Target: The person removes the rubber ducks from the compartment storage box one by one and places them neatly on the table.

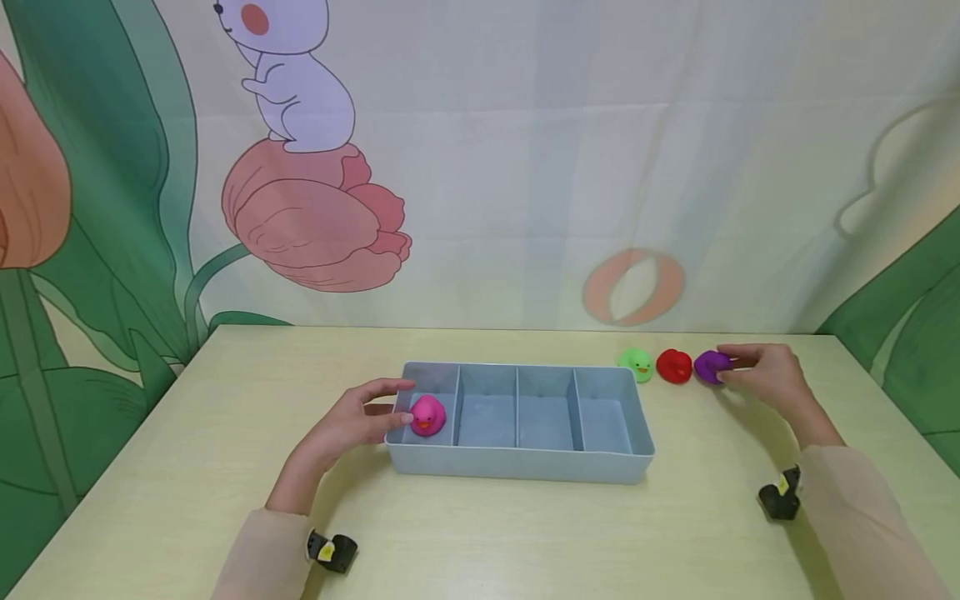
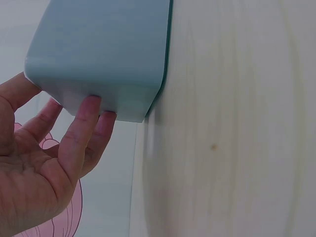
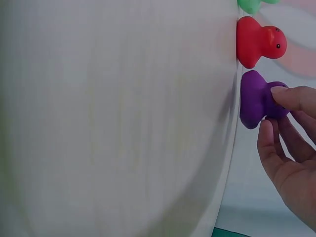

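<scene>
A light blue tray (image 1: 517, 463) with several compartments stands on the table. In its leftmost compartment sits a pink rubber duck (image 1: 427, 416). My left hand (image 1: 358, 421) holds the tray's left end, thumb and index finger over the rim; in the left wrist view, other fingertips (image 2: 90, 102) touch the outside of the end wall. Right of the tray, my right hand (image 1: 772, 379) pinches a purple rubber duck (image 3: 253, 101) between thumb and fingers. Beside it is a red rubber duck (image 3: 253, 42), followed by a green rubber duck (image 1: 637, 364) partly hidden behind the tray's corner.
The pale wooden table (image 1: 517, 533) ends at a printed curtain (image 1: 487, 183) hanging behind it. The red and green ducks stand near the table's back edge. A small black device is at each wrist.
</scene>
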`<state>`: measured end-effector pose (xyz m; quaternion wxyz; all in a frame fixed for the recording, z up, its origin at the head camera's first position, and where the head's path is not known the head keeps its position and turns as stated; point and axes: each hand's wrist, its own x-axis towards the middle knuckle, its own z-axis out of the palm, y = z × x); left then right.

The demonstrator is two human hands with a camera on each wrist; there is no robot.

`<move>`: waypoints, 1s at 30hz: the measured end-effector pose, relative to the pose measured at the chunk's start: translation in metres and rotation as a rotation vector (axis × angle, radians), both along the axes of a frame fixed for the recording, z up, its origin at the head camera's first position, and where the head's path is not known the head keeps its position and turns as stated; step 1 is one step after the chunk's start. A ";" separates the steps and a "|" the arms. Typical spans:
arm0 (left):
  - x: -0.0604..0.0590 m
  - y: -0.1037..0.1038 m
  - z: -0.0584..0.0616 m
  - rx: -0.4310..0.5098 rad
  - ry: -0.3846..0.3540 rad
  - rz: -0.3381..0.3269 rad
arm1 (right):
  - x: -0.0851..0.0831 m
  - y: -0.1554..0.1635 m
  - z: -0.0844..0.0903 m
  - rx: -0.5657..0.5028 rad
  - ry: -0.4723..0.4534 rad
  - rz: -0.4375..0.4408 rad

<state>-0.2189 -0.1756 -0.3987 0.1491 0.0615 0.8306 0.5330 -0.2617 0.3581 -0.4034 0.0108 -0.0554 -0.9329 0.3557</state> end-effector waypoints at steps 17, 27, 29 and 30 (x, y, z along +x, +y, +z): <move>0.000 -0.001 0.000 0.008 0.001 -0.005 | -0.004 0.004 -0.007 -0.018 -0.067 0.010; 0.001 0.000 0.001 0.004 0.002 -0.010 | 0.004 -0.002 0.002 0.011 0.025 0.020; 0.001 0.000 0.001 0.002 0.002 -0.007 | 0.007 -0.007 0.007 0.043 0.071 0.025; 0.002 0.000 0.002 0.003 0.002 -0.005 | 0.009 -0.011 0.009 0.050 0.087 0.030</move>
